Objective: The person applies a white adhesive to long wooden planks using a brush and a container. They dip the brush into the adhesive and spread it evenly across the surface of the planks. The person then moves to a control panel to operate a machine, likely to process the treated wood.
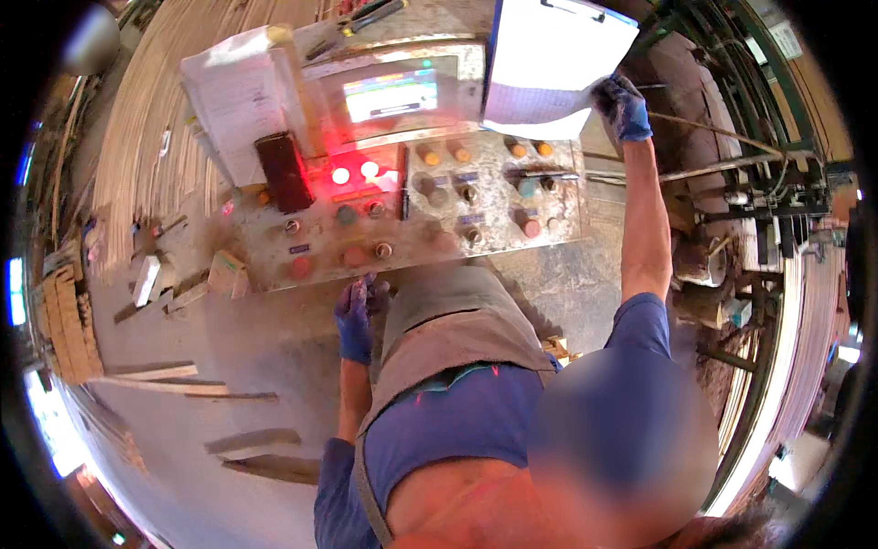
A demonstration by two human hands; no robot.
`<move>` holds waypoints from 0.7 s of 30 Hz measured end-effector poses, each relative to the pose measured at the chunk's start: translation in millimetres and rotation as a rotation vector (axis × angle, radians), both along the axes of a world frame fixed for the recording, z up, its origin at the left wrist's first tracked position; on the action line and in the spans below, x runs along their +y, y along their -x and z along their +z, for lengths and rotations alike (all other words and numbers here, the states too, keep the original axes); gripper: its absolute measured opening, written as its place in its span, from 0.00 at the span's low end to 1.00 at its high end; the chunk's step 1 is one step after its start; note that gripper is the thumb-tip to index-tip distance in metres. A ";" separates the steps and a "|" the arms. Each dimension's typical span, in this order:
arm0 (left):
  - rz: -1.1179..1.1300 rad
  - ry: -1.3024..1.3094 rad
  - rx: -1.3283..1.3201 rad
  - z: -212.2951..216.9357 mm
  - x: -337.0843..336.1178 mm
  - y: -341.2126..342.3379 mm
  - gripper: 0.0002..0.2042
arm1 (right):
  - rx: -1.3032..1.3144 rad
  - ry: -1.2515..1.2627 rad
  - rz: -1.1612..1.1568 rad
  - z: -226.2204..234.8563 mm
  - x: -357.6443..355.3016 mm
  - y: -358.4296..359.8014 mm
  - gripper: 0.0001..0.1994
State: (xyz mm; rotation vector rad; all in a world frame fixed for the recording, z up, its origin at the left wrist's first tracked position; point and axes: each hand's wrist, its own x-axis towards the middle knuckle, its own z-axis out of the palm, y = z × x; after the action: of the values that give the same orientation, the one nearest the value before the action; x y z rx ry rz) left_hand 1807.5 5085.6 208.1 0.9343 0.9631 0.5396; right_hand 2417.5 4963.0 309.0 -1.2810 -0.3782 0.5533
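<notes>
My right hand [624, 108], in a blue glove, is stretched far forward at the lower right of a blue clipboard [487, 73]. Its fingers are closed on the edge of the white papers [558, 69] clipped there; whether they also grip the board is hidden. The lower part of the papers shows a printed grid and bends near the hand. My left hand [357, 316], also gloved in blue, hangs low beside my apron at the front edge of a worn control panel [512, 206]. Its fingers are loosely bent and a little apart, with nothing visible in them.
Lit red lamps [355, 173], knobs and orange buttons cover the panel, below a lit screen [391, 95]. A dark phone [284, 172] leans against a paper stack [236, 110]. Wood strips [151, 137] lie left, scraps [229, 274] nearer. Machine framing [786, 137] stands right.
</notes>
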 end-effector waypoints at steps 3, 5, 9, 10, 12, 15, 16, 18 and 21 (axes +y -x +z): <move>0.089 -0.029 0.047 1.1 -5.0 26.2 0.17 | 0.028 0.064 -0.024 -17.6 8.2 -7.1 0.07; 0.134 -0.058 0.065 1.7 -4.5 38.2 0.17 | 0.021 0.084 -0.061 -23.5 14.1 -8.8 0.07; 0.243 -0.146 0.074 -2.6 0.9 52.7 0.17 | -0.056 0.106 0.034 -22.7 16.8 -5.8 0.12; 0.273 -0.179 0.077 -3.8 4.2 54.2 0.18 | -0.067 0.128 0.040 -21.3 15.8 -5.3 0.13; 0.256 -0.190 0.101 5.3 16.9 58.1 0.18 | -0.082 0.174 0.045 -18.8 11.1 0.4 0.14; 0.259 -0.269 0.104 4.7 45.9 76.1 0.18 | -0.125 0.235 0.090 -23.8 -1.9 -3.5 0.16; 0.268 -0.306 0.098 0.5 53.7 81.5 0.19 | -0.145 0.257 0.101 -25.9 -4.1 -5.8 0.16; 0.329 -0.353 0.224 21.1 65.3 77.4 0.19 | -0.113 0.271 -0.051 -17.5 -7.4 18.3 0.16; 0.402 -0.512 0.232 37.5 82.1 66.2 0.17 | -0.051 0.159 -0.178 -18.2 -22.8 27.7 0.18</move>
State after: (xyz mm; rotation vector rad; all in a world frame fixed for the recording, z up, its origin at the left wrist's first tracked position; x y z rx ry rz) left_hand 1741.3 5167.7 245.6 1.2862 1.2636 1.0694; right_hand 2389.8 4940.1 290.8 -1.4681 -0.2627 0.4067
